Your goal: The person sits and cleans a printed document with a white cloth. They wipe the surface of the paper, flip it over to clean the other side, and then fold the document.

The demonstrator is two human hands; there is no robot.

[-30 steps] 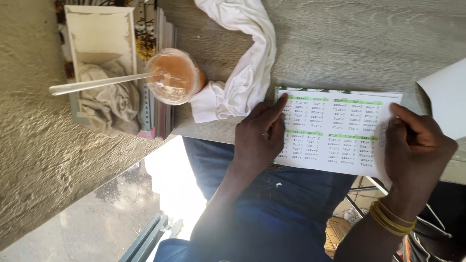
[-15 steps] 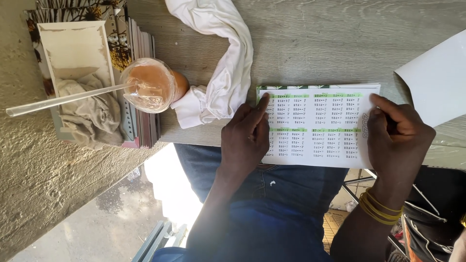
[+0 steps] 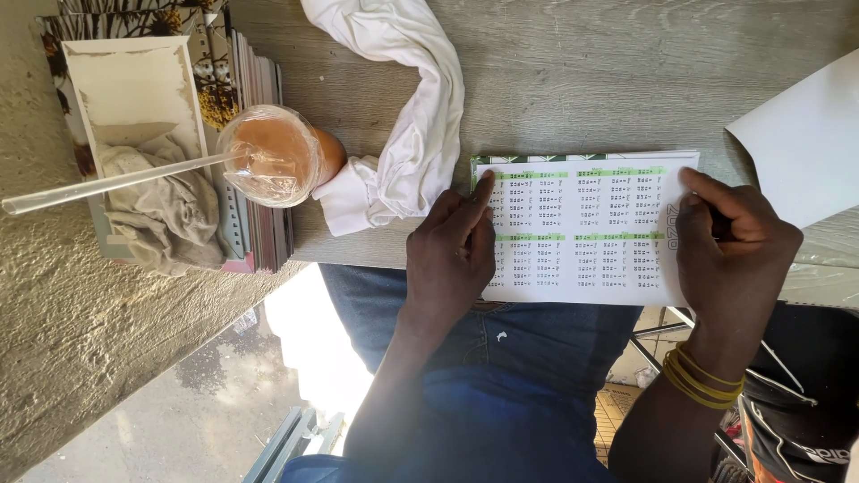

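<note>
Plastic cup (image 3: 273,156) of brown drink with long straw (image 3: 107,182) perched atop stacked books: knock-over risk. Left hand (image 3: 452,255) flat, released grip, pinning printed calendar sheet (image 3: 586,224) on desk (image 3: 573,80); right hand (image 3: 729,259) pinching its edge, overhang liable to crease.

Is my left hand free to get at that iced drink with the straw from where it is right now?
Probably yes. The left hand rests flat on the printed sheet and holds nothing. Between it and the cup lies only the white cloth, low on the table, easy to pass over.
</note>
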